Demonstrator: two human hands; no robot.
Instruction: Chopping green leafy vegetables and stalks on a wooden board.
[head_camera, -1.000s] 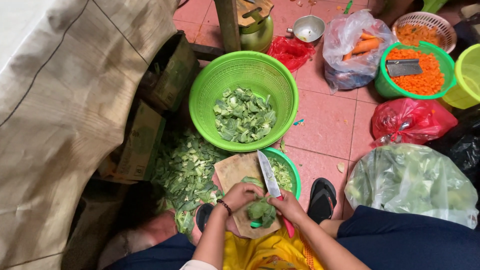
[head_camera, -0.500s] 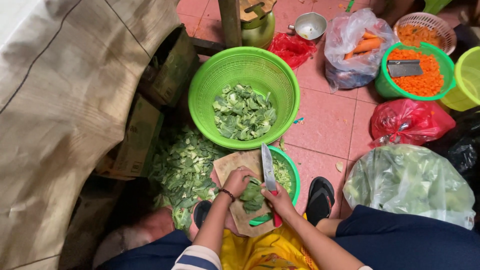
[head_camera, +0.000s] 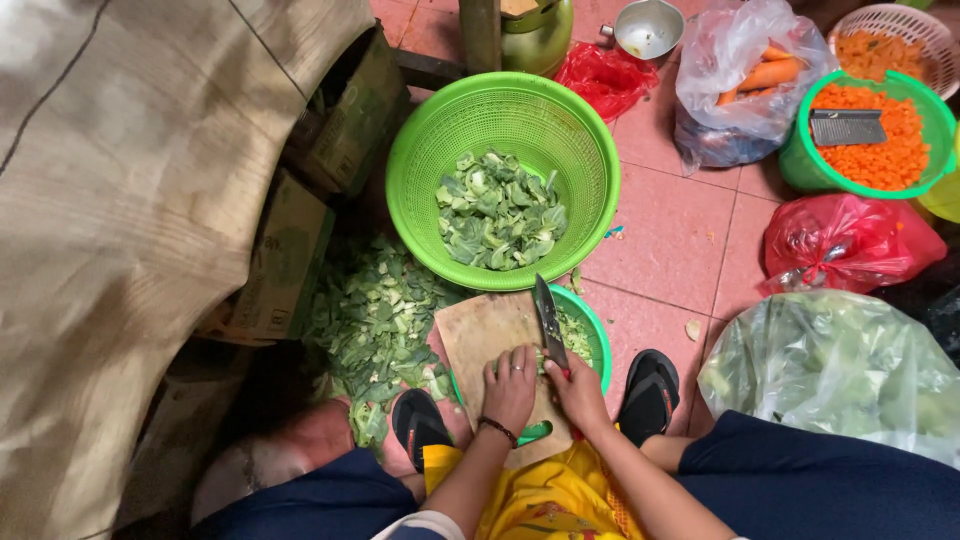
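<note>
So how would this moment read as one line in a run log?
left hand: pressing greens on cutting board | right hand: holding knife, blade on board | green basket: chopped greens, beyond board

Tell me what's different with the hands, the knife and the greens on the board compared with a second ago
The left hand went from holding a green clump up off the board to lying flat on the wooden cutting board. The right hand keeps its grip on the knife, whose blade now points more straight away from the person. The green basket of cut leaves stayed put.
</note>
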